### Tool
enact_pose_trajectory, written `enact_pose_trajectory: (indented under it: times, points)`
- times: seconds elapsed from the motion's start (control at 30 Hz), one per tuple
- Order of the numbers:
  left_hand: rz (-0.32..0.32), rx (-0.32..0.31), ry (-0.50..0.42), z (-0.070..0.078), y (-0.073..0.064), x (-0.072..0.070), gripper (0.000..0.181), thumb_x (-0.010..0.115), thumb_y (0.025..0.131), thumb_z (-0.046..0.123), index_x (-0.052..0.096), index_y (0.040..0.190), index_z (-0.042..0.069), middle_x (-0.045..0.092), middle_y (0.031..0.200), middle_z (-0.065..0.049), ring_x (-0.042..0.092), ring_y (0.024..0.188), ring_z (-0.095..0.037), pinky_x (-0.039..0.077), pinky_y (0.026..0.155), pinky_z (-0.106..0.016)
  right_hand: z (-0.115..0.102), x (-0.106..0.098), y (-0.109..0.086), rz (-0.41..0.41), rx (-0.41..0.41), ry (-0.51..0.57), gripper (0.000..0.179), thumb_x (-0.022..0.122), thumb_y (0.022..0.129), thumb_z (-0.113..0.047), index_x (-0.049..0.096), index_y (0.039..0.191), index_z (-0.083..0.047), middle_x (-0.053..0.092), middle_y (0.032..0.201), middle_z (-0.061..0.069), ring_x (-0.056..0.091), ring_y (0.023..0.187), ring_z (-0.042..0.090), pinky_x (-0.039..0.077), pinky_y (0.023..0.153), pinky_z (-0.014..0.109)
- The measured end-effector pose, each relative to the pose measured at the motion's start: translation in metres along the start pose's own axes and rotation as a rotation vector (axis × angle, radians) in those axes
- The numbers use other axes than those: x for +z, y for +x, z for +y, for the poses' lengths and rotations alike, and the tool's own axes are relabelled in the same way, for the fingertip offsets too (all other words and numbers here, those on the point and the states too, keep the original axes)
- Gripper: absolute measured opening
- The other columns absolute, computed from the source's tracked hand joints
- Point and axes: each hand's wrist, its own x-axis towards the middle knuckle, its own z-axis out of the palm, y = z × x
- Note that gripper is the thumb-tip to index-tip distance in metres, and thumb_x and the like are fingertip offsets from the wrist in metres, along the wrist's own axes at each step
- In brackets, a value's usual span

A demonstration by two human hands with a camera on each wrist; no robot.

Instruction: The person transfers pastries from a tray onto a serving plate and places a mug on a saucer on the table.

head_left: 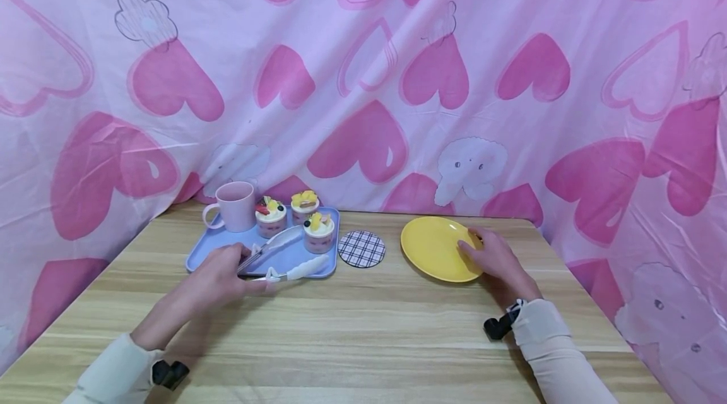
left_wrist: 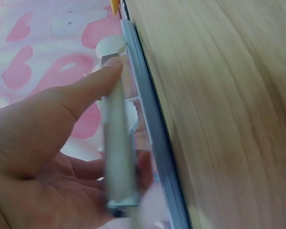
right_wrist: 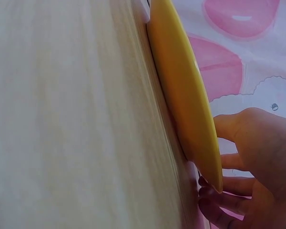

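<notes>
My left hand (head_left: 221, 274) grips metal tongs (head_left: 309, 267) with white scalloped tips, the arms spread apart over the front of a blue tray (head_left: 207, 247). Between and beyond the tips stands a dessert cup (head_left: 319, 238) topped with cream and fruit; two more cups sit behind it. In the left wrist view, the thumb lies along the blurred tongs handle (left_wrist: 120, 152) next to the tray's edge (left_wrist: 150, 114). At the right, my right hand (head_left: 500, 259) holds the rim of a yellow plate (head_left: 434, 249), thumb on top. Fingers show under the rim in the right wrist view.
A pink mug (head_left: 235, 208) stands at the tray's back left, beside the cups. Between tray and plate lies a round checked coaster (head_left: 361, 249). A pink heart-patterned curtain (head_left: 363, 76) hangs behind the wooden table (head_left: 352, 341) and along its sides.
</notes>
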Motion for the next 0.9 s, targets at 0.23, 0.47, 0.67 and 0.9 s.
enact_pose_trajectory:
  times: [0.23,0.47,0.67,0.9]
  points:
    - [-0.022,-0.047,0.002,-0.004,0.003,0.004,0.090,0.076,0.074,0.069,0.054,0.121,-0.003,0.060,0.091,-0.008,0.055,0.081,-0.019,0.044,0.063,-0.029,0.000,0.001,0.000,-0.003,0.007,0.012,0.077,0.056,0.098,-0.056,0.037,0.153,-0.005,0.038,0.154,0.026,0.039,0.138,0.046,0.032,0.113,0.064]
    - [-0.024,0.013,0.021,-0.010,0.009,0.010,0.094,0.070,0.077,0.074,0.052,0.127,-0.003,0.062,0.096,-0.008,0.057,0.083,-0.019,0.048,0.066,-0.028,0.003,0.002,0.000,0.028,-0.043,0.020,0.072,0.056,0.099,-0.052,0.042,0.150,-0.004,0.045,0.150,0.025,0.045,0.133,0.043,0.035,0.112,0.062]
    - [-0.024,0.044,0.046,-0.011,0.011,0.012,0.089,0.066,0.080,0.074,0.052,0.125,-0.001,0.060,0.095,-0.007,0.057,0.084,-0.019,0.050,0.069,-0.030,0.002,0.001,-0.002,0.026,-0.032,0.049,0.068,0.056,0.100,-0.047,0.041,0.150,-0.004,0.044,0.150,0.026,0.046,0.132,0.042,0.036,0.112,0.061]
    - [0.026,0.087,0.050,-0.011,0.012,0.012,0.090,0.071,0.076,0.073,0.053,0.123,-0.002,0.062,0.093,-0.010,0.058,0.081,-0.018,0.050,0.067,-0.032,0.000,0.000,-0.004,0.014,-0.009,0.101,0.060,0.052,0.103,-0.038,0.040,0.151,-0.003,0.043,0.152,0.026,0.045,0.134,0.043,0.036,0.112,0.061]
